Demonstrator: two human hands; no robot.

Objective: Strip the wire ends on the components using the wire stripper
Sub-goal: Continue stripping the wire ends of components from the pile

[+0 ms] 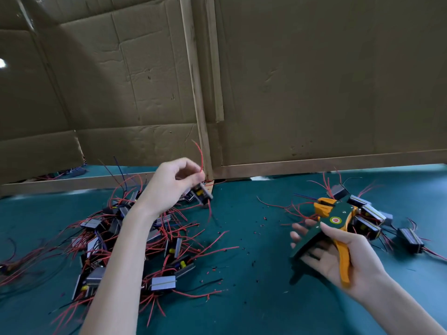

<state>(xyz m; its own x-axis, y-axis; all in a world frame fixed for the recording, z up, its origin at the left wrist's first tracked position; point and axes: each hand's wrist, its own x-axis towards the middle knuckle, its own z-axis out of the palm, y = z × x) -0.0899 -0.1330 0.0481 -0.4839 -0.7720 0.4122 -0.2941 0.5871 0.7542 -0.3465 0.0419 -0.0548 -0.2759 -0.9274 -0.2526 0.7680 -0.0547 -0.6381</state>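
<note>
The left hand point(173, 182) pinches a component point(202, 193) above the left pile, its red wire point(199, 153) standing up. The right hand point(338, 257), near right over the bench point(254, 298), curls its fingers loosely around the wire stripper point(331, 221). I think the thin wire may bend away from the stripper and be cut at the wrong place.

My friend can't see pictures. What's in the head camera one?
The left hand pinches a component by its red wire above a big pile of them, while the right hand holds a green-and-orange wire stripper. A smaller pile lies to the right on the green table.
</note>
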